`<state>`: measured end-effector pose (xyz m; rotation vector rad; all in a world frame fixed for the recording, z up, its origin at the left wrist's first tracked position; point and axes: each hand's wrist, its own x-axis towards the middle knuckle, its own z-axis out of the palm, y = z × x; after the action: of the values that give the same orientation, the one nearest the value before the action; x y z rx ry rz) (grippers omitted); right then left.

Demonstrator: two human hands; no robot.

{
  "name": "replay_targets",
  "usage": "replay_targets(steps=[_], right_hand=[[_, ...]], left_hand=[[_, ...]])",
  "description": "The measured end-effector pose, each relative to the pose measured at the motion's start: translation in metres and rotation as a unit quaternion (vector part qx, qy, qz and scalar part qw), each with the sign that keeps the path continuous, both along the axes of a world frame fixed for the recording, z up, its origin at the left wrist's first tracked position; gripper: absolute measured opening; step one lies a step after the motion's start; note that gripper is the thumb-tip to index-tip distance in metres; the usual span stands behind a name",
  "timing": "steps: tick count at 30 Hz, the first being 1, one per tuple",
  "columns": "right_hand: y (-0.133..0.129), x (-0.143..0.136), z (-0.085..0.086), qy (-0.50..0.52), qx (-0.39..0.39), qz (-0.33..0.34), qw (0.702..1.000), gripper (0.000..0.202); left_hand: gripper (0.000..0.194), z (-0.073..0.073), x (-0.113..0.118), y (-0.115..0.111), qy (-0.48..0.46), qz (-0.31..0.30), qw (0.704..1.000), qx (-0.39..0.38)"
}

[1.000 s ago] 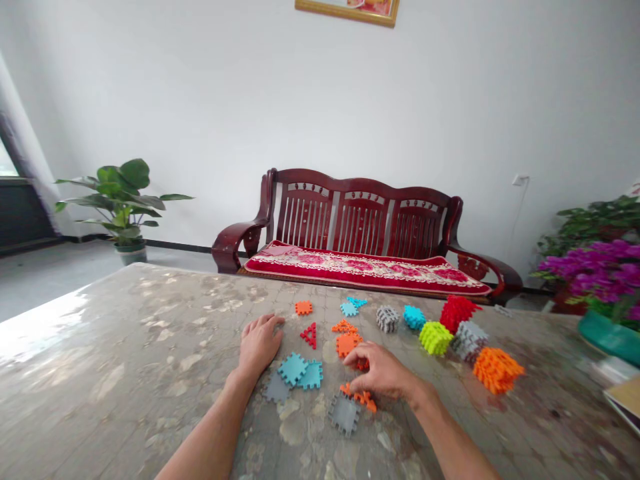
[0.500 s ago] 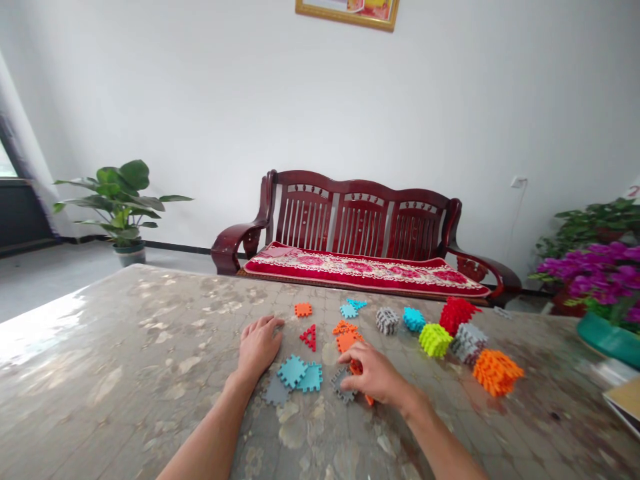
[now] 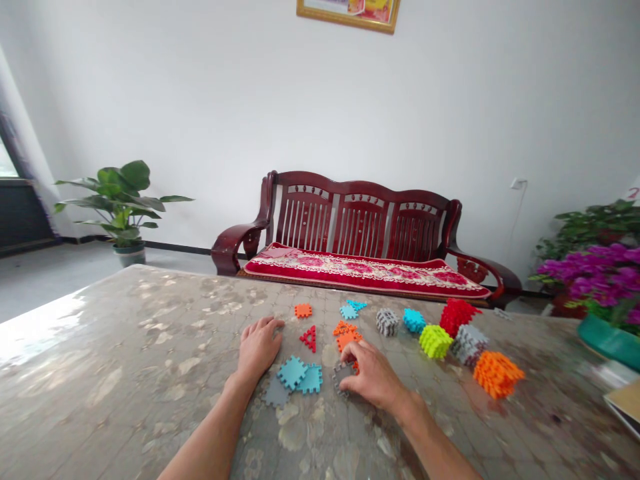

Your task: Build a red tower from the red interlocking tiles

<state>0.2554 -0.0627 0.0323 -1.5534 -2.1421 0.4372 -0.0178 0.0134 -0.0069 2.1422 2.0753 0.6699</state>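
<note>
My left hand [image 3: 260,343] lies flat on the table, fingers stretched out, holding nothing. Right of it are a red triangular toothed piece [image 3: 309,339] and, nearer to me, overlapping teal interlocking tiles [image 3: 293,371] on a grey tile [image 3: 277,392]. My right hand [image 3: 373,375] is curled at a grey toothed square frame [image 3: 338,377], thumb and fingers closing at its right side. A bit of an orange-red piece [image 3: 356,367] shows between thumb and fingers; the rest is hidden by the hand. Orange tiles [image 3: 347,340] lie just beyond the fingertips.
Farther back are an orange tile [image 3: 303,311] and light-blue pieces [image 3: 349,312]. To the right stand stacks of toothed pieces: grey [image 3: 387,322], blue [image 3: 414,320], lime [image 3: 435,341], red [image 3: 457,317], another grey [image 3: 469,343] and orange [image 3: 499,375]. A flowerpot [image 3: 607,340] stands at the right.
The grey square frame has shifted slightly away from me with my right hand. An orange piece that showed below that hand is out of sight. My left hand has stayed still.
</note>
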Motion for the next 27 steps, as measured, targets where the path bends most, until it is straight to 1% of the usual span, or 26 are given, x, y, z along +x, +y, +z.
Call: replay_targets(steps=[2, 3, 6, 7, 8, 10, 13, 17, 19, 22, 25, 27], right_hand=[[0.003, -0.001, -0.003, 0.056, 0.026, -0.018, 0.998, 0.015], [0.005, 0.0, -0.005, 0.079, 0.046, -0.033, 0.995, 0.011], [0.01, 0.004, -0.009, 0.1, 0.141, -0.087, 0.981, 0.011], [0.011, 0.006, -0.01, 0.093, 0.165, -0.1, 0.977, 0.011], [0.012, 0.009, -0.011, 0.087, 0.172, -0.109, 0.975, 0.012], [0.014, 0.015, -0.013, 0.083, 0.137, -0.107, 0.981, 0.015], [0.017, 0.025, -0.015, 0.116, 0.034, -0.074, 0.99, 0.025], [0.021, 0.039, -0.01, 0.162, -0.071, -0.031, 0.984, 0.034], [0.022, 0.046, -0.005, 0.16, -0.096, -0.022, 0.982, 0.037], [0.02, 0.055, 0.0, 0.122, -0.11, -0.028, 0.986, 0.042], [0.016, 0.059, 0.002, 0.077, -0.132, -0.012, 0.988, 0.054], [0.014, 0.059, 0.001, 0.047, -0.133, 0.0, 0.99, 0.059]], left_hand=[[0.038, 0.0, 0.0, 0.0, 0.0, -0.002, 1.0, -0.001], [0.038, 0.0, 0.0, 0.0, 0.0, -0.001, 1.0, -0.001], [0.038, 0.0, 0.0, 0.0, 0.0, 0.003, 1.0, 0.001], [0.038, 0.0, 0.0, 0.0, -0.001, 0.003, 1.0, 0.002], [0.038, 0.0, 0.0, 0.0, -0.001, 0.003, 1.0, 0.002], [0.038, 0.0, 0.0, 0.0, -0.002, 0.002, 1.0, 0.001], [0.039, 0.001, 0.001, -0.001, -0.001, 0.003, 1.0, -0.002], [0.038, 0.001, 0.001, -0.001, -0.001, 0.001, 1.0, -0.001], [0.038, 0.0, 0.0, 0.0, -0.002, 0.0, 1.0, -0.001], [0.037, 0.0, 0.0, 0.001, -0.002, 0.002, 1.0, 0.001], [0.038, 0.0, 0.0, 0.0, -0.003, 0.001, 1.0, 0.0], [0.039, 0.0, 0.0, 0.0, -0.002, 0.002, 1.0, -0.002]])
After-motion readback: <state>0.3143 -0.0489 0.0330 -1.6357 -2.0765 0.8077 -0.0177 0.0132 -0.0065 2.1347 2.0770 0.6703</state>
